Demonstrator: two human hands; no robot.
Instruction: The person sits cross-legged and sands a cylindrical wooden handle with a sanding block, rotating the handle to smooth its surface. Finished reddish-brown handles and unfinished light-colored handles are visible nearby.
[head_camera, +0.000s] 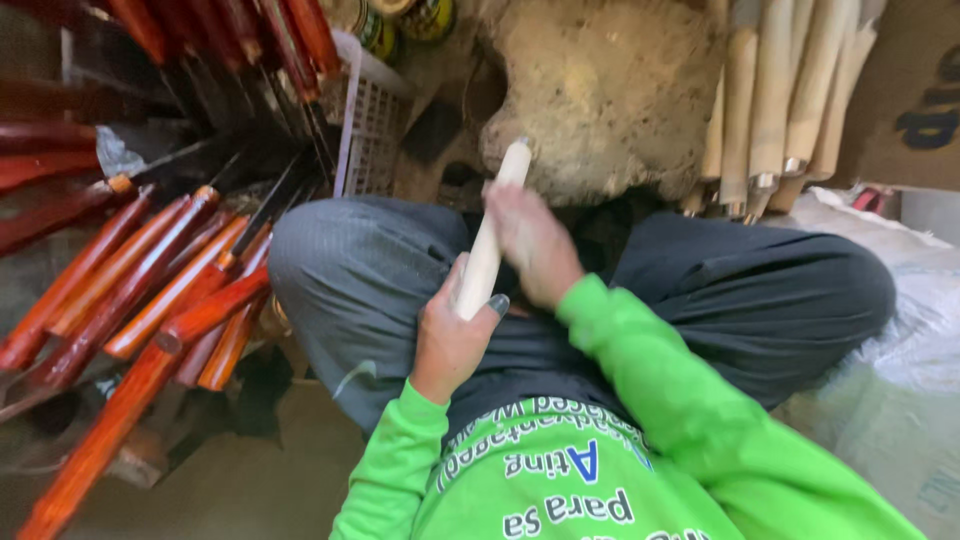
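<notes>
Two hands meet on one pale wooden handle (489, 232) above your lap. Your left hand (450, 335) is clenched round its lower end, thumb pressed along the wood. Your right hand (533, 243) lies against the middle of the shaft from the right side, blurred, so you cannot tell whether its fingers wrap it or only rub along it. The handle's long axis runs from your left fist up and away, tilted slightly right, its far tip toward the clay-coloured lump (605, 90). Red varnished handles (150, 285) lie heaped at your left; unvarnished ones (775, 95) lean at upper right.
</notes>
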